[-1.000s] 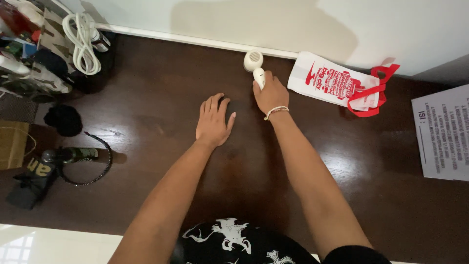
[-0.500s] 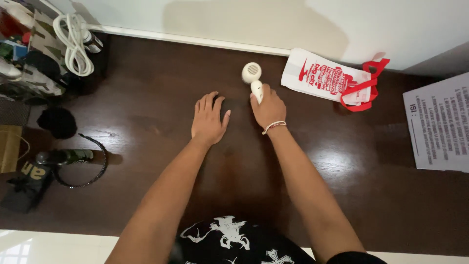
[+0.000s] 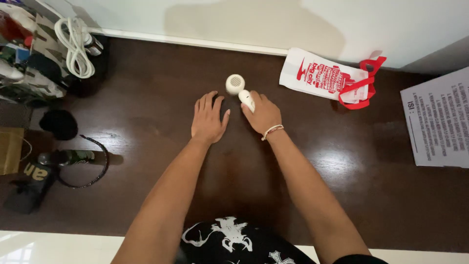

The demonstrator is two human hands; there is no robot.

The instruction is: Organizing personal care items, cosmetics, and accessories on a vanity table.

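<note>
**Right hand grips small white fan on dark wooden surface**

At the bottom of the frame, a black garment with a white print (image 3: 234,239) sits between two bare forearms reaching up the middle. The left hand (image 3: 208,119) lies flat, palm down, fingers loosely spread on the dark brown glossy wooden surface (image 3: 303,195), holding nothing. Just right of it, the right hand (image 3: 264,113), with a thin beaded bracelet (image 3: 271,131) at the wrist, is closed around the handle of a small white handheld fan (image 3: 238,88); the fan's round head pokes out above the fingers, tilted toward upper left, near the frame's centre.

At lower left lie a dark green bottle (image 3: 73,157) and a black beaded loop (image 3: 95,166). At the right edge rests a printed white paper sheet (image 3: 437,124). Farther up, right of the fan, lies a white bag with red print and red handles (image 3: 327,76). In the upper left corner hangs a coiled white cable (image 3: 74,46).
</note>
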